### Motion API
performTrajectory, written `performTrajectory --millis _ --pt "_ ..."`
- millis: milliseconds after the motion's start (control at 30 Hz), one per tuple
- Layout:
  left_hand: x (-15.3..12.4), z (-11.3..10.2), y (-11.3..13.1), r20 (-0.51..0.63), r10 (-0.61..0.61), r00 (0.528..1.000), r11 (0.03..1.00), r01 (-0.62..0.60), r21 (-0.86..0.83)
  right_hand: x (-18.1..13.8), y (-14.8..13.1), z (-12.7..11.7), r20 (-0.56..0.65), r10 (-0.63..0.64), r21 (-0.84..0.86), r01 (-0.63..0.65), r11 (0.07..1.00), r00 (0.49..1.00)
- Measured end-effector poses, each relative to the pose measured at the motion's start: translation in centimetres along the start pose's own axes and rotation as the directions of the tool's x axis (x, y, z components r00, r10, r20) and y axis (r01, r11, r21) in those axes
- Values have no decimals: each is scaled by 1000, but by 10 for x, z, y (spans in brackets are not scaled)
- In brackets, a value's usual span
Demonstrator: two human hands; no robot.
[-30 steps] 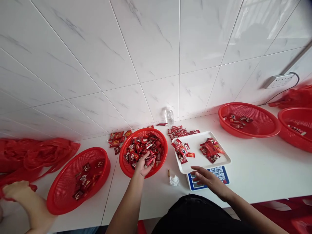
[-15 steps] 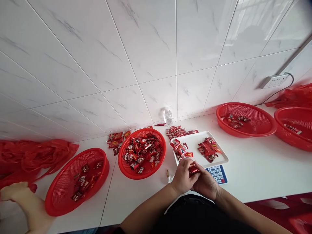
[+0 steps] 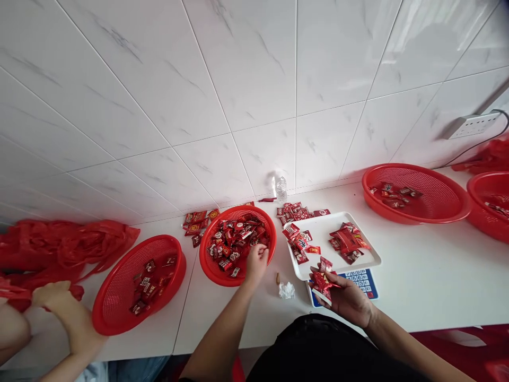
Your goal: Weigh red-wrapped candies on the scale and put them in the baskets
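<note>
My left hand (image 3: 256, 261) is at the near right side of a red mesh basket (image 3: 204, 265) full of small red wrapped candies (image 3: 234, 236). Its fingers are bent together, and what they hold, if anything, is hidden. In my right hand (image 3: 352, 301) lie several red candy packets (image 3: 321, 281), gripped by the thumb and fingers near the front edge of a white tray (image 3: 324, 233). On that tray rest two groups of red packets, one on the left (image 3: 299, 243) and one on the right (image 3: 348, 242). Under the tray's front shows a blue keypad (image 3: 366, 284).
Loose packets (image 3: 295, 212) and a clear bottle (image 3: 281, 189) stand by the wall. Crumpled tissue (image 3: 287, 290) lies before the tray. Other red baskets (image 3: 441, 204) (image 3: 115, 289) hold a few packets. At left, another person's hand (image 3: 51, 297) is near red plastic bags (image 3: 79, 244).
My hands were together around red packets in front of the tray. My left hand has moved left to the full basket; my right hand keeps the packets, now turned up to view.
</note>
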State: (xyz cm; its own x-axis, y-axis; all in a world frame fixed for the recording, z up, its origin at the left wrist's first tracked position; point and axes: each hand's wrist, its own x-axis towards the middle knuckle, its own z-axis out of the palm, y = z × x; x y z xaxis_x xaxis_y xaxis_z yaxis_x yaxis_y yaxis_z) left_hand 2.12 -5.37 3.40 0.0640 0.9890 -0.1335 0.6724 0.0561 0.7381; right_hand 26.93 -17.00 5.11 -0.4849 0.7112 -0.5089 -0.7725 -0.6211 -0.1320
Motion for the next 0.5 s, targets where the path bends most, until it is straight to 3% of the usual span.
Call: performTrajectory --millis 67,167,233,333,500 --pt "22 -20 -38 55 -232 971 952 215 217 -5 -3 -4 -12 -9 5 9 1000 1000" --pt "40 -42 -78 79 -387 918 886 347 306 -9 -6 -10 -33 -23 -5 22 1000 999" --pt "44 -45 -91 99 -448 888 858 396 327 -9 -6 -12 -55 -35 -28 34 999 998" --pt "46 -35 -94 153 -466 872 863 409 296 -8 -6 -13 -84 -54 -68 49 996 995" --pt "48 -11 -85 213 -393 895 920 382 89 -6 -5 -11 -97 -72 -110 62 992 993"
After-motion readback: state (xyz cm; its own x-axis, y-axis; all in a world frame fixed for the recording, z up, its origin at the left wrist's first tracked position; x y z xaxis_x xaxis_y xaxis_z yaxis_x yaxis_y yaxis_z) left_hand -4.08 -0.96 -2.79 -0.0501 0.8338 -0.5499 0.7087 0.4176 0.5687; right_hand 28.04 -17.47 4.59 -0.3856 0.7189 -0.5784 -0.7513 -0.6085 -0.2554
